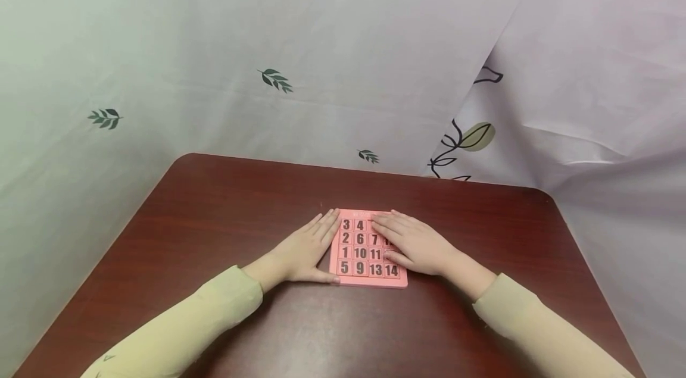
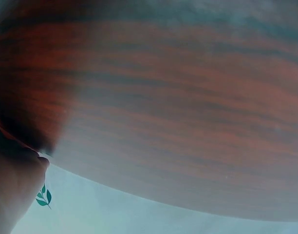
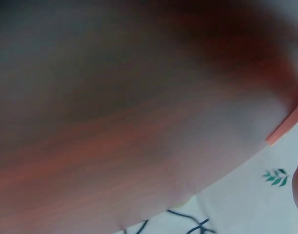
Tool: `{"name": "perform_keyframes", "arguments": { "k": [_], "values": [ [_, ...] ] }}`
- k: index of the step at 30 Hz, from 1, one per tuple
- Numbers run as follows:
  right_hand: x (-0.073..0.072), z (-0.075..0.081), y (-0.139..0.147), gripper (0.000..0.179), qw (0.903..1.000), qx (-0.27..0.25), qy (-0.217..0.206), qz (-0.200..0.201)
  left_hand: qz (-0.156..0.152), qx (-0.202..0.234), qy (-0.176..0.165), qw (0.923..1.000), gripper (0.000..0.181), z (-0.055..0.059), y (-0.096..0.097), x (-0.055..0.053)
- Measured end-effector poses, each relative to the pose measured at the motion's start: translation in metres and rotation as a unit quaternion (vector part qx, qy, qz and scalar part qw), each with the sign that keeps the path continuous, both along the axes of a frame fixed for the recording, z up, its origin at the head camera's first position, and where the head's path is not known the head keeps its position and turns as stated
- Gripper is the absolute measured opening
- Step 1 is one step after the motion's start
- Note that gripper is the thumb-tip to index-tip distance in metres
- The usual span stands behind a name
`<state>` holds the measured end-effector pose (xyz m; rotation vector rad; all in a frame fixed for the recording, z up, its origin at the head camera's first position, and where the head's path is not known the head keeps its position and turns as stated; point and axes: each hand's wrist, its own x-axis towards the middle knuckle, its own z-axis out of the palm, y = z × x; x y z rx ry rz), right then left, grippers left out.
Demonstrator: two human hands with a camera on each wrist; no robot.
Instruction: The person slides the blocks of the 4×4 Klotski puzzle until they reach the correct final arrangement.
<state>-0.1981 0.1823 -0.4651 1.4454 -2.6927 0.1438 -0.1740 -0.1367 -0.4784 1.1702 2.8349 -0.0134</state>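
A pink number slide puzzle (image 1: pixel 370 283) lies flat on the table in the head view. Its black-numbered tiles read 5, 9, 13, 14 along the near row. My left hand (image 1: pixel 305 253) lies along its left edge, fingers straight and the thumb at the near left corner. Across the right side rests my right hand (image 1: pixel 423 245), straight fingers over the tiles, hiding some of the upper right ones. The left wrist view catches part of the left hand (image 2: pixel 17 185) at its lower left. The puzzle's side (image 3: pixel 288 124) shows at the right wrist view's right border.
The dark reddish-brown wooden table (image 1: pixel 241 205) has rounded far corners. Behind it hangs a pale curtain (image 1: pixel 321 38) with leaf prints, and more cloth (image 1: pixel 600 128) falls in folds on the right. Light sleeves (image 1: pixel 198 318) cover both forearms.
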Motion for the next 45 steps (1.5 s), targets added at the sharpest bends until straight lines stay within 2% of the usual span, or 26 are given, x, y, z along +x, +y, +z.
{"name": "perform_keyframes", "arguments": {
  "k": [10,19,25,30,39,45],
  "values": [
    [-0.005,-0.002,-0.028,0.068,0.9990,0.039,-0.019,0.013,0.003,-0.001,0.002,1.0000,0.124,0.000,-0.001,0.000],
    [-0.004,-0.002,-0.007,0.067,0.9986,0.037,-0.032,-0.021,0.001,-0.006,0.011,0.9999,0.124,0.003,-0.006,-0.003],
    [-0.004,-0.003,0.000,0.067,0.9996,0.011,-0.020,-0.015,0.003,-0.009,0.010,0.9999,0.125,0.005,-0.008,-0.006],
    [-0.004,-0.001,-0.013,0.067,0.9999,0.000,-0.012,0.000,0.000,-0.003,0.003,1.0000,0.124,0.004,-0.009,-0.005],
    [-0.007,-0.001,-0.047,0.068,0.9989,0.026,-0.020,0.033,-0.009,0.009,0.001,0.9999,0.123,-0.001,-0.004,0.001],
    [-0.011,-0.001,-0.054,0.068,0.9981,0.049,-0.019,0.033,-0.008,-0.002,0.010,0.9999,0.123,0.000,0.000,0.002]
  ]
}}
